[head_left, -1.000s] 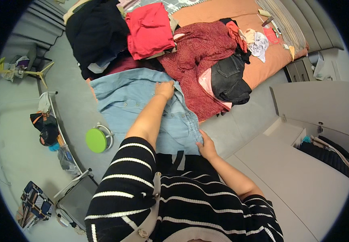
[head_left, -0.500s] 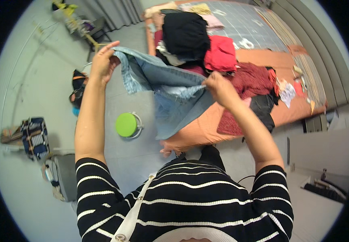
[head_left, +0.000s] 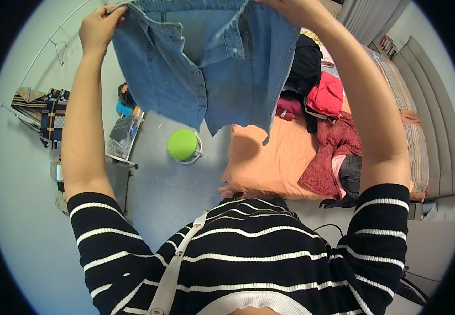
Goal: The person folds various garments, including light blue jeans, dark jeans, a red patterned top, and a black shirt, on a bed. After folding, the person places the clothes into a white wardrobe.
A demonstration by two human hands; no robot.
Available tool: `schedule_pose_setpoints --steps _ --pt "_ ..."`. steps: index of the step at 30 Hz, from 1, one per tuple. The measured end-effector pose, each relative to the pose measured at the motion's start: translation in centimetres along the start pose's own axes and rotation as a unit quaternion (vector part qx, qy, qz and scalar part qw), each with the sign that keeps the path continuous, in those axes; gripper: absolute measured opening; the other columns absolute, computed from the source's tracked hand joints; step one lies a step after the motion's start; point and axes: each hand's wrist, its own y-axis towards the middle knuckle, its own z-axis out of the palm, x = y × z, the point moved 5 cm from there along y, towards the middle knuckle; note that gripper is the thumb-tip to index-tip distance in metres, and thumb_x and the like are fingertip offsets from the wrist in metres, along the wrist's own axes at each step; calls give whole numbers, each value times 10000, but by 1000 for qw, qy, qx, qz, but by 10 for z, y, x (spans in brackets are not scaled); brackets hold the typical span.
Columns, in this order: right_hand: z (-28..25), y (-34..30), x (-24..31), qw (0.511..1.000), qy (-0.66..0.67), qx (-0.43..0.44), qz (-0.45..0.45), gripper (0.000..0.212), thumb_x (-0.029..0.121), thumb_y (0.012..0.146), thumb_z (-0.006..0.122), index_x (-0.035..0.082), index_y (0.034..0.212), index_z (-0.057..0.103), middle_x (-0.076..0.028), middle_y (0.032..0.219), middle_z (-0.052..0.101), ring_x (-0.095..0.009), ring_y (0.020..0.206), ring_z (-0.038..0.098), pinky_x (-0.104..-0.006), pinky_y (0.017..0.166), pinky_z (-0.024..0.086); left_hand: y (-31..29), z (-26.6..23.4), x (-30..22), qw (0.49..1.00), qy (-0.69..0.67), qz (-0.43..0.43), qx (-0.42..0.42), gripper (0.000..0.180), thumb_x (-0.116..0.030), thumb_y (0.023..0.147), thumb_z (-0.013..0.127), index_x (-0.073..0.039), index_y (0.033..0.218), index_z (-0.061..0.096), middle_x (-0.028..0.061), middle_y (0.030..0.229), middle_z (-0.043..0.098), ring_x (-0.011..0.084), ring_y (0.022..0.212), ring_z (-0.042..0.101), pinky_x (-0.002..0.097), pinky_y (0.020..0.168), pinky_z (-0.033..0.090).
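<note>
A blue denim garment (head_left: 169, 68) with buttons along its front edge hangs spread out before me, high over the floor and the bed's near corner. Whether it is a top or a skirt I cannot tell. At its upper left corner, my left hand (head_left: 100, 29) is closed on the cloth with the thumb and fingers pinched. My right hand (head_left: 293, 10) grips its upper right part, partly cut off by the picture's top edge. The garment's front hangs partly open, and its lower edge dangles in uneven points.
Below stands a round stool (head_left: 182, 144) with a green seat. On the right, the bed (head_left: 269, 157) with an orange cover bears a red folded cloth (head_left: 326, 94), black clothes (head_left: 303, 63) and a dark red patterned garment (head_left: 337, 136). Patterned bags (head_left: 54, 118) hang at the left wall, near a small cart (head_left: 125, 136).
Both hands have risen and moved apart, the left going up and leftward. The denim garment, bunched and slanting before, now hangs spread open and higher. The view has turned somewhat toward the left.
</note>
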Motion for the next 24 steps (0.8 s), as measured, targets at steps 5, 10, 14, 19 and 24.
schedule_pose_setpoints --steps 5,10,14,19,24 --pt "-7 32 19 999 -34 17 6 395 398 859 592 20 779 676 -152 706 649 -282 679 634 -399 650 493 17 -11 5 978 210 1 18 471 -542 721 676 -94 862 710 11 607 615 95 578 581 227 557 422" --pt "6 43 3 995 -74 65 31 433 427 847 595 8 776 680 -175 714 647 -312 682 624 -416 652 487 15 15 15 965 258 40 35 558 -643 671 647 -92 745 690 39 593 616 149 564 600 283 554 445" --pt "25 39 -21 980 -119 138 76 445 430 831 608 -9 802 681 -201 748 649 -345 715 622 -435 672 482 -3 50 15 973 208 18 98 543 -610 673 663 -68 700 672 63 557 608 169 537 605 298 552 457" --pt "40 16 -33 985 -90 111 100 401 394 805 640 21 949 673 -188 933 661 -339 889 619 -424 767 487 -31 87 12 982 137 -36 128 493 -556 680 698 -67 658 641 36 508 565 124 487 561 275 497 420" --pt "-13 -24 -67 967 -252 6 29 435 466 763 650 92 984 669 -147 853 666 -332 825 637 -415 714 506 -79 92 -40 979 -109 -101 138 370 -395 726 739 -48 703 614 6 559 541 85 481 495 225 464 369"
